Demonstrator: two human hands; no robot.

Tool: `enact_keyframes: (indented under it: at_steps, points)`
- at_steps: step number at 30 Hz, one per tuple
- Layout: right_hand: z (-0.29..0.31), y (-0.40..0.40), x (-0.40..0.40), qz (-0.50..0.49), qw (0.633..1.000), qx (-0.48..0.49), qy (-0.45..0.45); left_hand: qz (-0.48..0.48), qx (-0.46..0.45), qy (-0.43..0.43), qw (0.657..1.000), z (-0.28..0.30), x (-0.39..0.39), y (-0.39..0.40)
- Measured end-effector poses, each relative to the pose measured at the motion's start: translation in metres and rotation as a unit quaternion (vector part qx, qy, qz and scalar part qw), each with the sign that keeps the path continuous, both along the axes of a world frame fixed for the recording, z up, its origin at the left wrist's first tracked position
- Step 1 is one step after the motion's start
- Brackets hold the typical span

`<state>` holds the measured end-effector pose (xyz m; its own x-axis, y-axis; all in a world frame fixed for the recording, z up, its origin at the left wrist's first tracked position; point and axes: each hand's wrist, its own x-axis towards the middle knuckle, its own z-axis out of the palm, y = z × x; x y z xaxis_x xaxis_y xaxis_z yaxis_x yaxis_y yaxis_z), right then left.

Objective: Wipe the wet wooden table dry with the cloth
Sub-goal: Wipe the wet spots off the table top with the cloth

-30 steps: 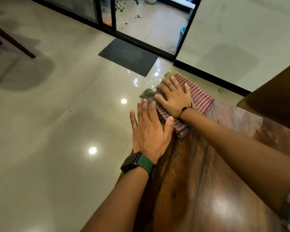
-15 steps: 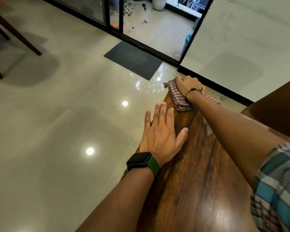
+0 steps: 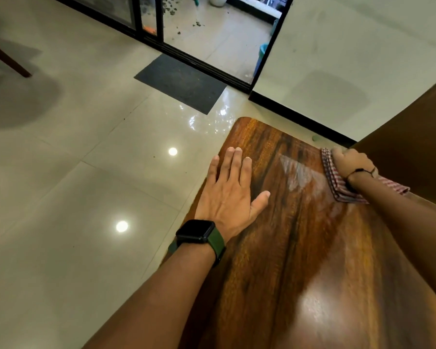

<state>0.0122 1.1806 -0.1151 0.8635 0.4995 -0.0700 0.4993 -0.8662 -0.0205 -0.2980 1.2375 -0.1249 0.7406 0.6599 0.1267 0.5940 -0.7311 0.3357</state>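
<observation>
The left hand (image 3: 233, 192) is lying flat near the near-left edge of the wooden table (image 3: 300, 260), fingers straight, holding nothing. Farther off, the right hand (image 3: 351, 163) is gripping the folded checked cloth (image 3: 334, 177) with curled fingers at the far right edge. The cloth's long axis is running from far-left to near-right. Judged best practice: keep it flat and overlap each pass across the pale film (image 3: 301, 176).
</observation>
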Motion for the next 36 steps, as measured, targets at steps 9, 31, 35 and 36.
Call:
enact_keyframes:
  at_steps: [9, 31, 35, 36]
  points:
    - [0.0, 0.112, -0.087, 0.128, 0.99, 0.06, 0.027, -0.005, 0.012, 0.007, 1.0, -0.002, 0.0, 0.0]
    - [-0.012, -0.043, 0.018, 0.056, 0.995, 0.053, -0.058, -0.027, 0.019, -0.05, 0.998, 0.008, 0.093, 0.022]
    - [-0.012, -0.027, -0.023, 0.09, 0.995, 0.038, -0.024, -0.029, -0.001, -0.05, 0.998, 0.008, 0.096, 0.019]
    - [-0.012, -0.019, -0.039, 0.111, 0.993, 0.034, -0.018, -0.026, -0.004, -0.056, 0.998, 0.008, 0.096, 0.019]
